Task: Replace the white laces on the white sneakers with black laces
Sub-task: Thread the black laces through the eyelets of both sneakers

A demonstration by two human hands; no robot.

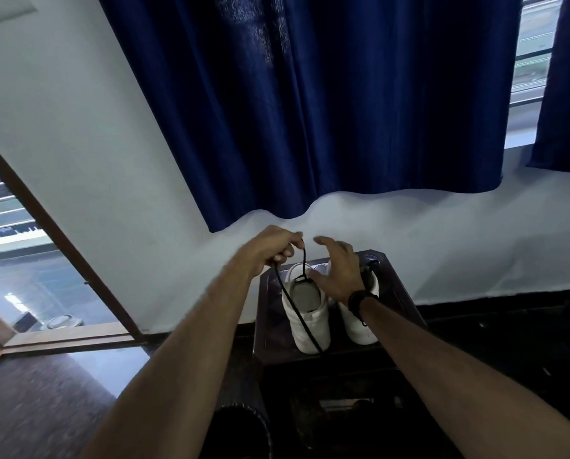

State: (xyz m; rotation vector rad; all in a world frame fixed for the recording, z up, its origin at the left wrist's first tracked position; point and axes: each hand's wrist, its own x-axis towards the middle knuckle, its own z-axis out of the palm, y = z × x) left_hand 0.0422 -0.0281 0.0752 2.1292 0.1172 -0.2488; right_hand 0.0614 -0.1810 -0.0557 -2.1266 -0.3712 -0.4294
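Two white sneakers stand side by side on a small dark stool [399,289], heels toward me. The left sneaker [310,323] has a black lace [295,304] threaded at its far eyelets; one end trails down over its heel. My left hand [270,246] pinches the lace and holds it up above the shoe. My right hand [340,270], with a black wrist strap, hovers with spread fingers over the gap between the shoes, touching near the left sneaker's tongue. It partly hides the right sneaker [359,323].
A white wall and a dark blue curtain [326,111] hang right behind the stool. An open doorway with a brown frame [61,240] is on the left. The floor around is dark, with a black round object [240,429] below my left forearm.
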